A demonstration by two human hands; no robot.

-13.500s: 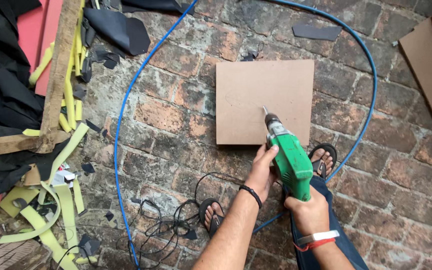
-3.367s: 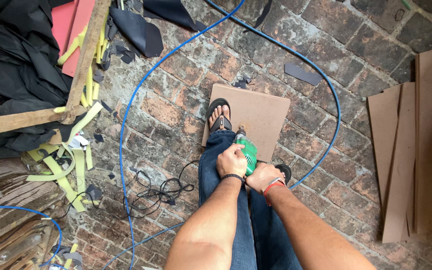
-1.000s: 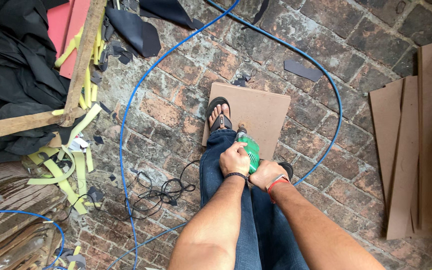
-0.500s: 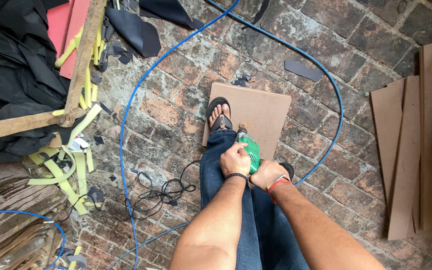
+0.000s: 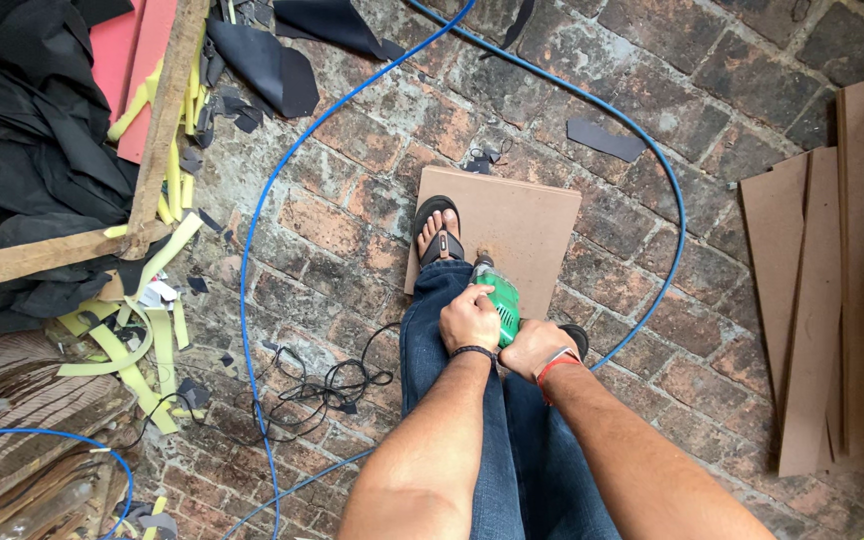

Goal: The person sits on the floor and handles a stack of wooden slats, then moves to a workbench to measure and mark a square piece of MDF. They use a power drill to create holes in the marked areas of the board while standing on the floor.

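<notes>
Both hands clamped on the green-bodied power drill (image 5: 497, 305), centre of frame, bit end pointing down into the flat square brown fibreboard panel (image 5: 512, 225) lying on the brick floor (image 5: 372, 150). Left hand (image 5: 469, 318): fingers wrapped around the drill's left side. Right hand (image 5: 532, 345): closed around the rear grip, red-and-white wristband just behind it.

Changes vs half a second and one second ago: basically none. Hands, drill and panel sit in the same spot, same lean. Against 3.4 s ago, also the same stance. The big shift is from 13.5 s ago: then the drill was held at the panel's lower edge with both feet off the board; now the left foot in a black sandal (image 5: 437, 228) stands on the panel's left part, pinning it, and the drill is nearer the panel's lower middle.

Reading: position has held steady over the last few seconds, so the drill looks engaged at one point, foot serving as the clamp. Cannot tell whether the bit is turning.

Around: blue hose (image 5: 252, 260) looping round the panel, thin black cable (image 5: 322, 375) tangled lower left, stacked brown boards (image 5: 832, 290) at right, yellow foam strips (image 5: 142, 340) and black scraps at left.
</notes>
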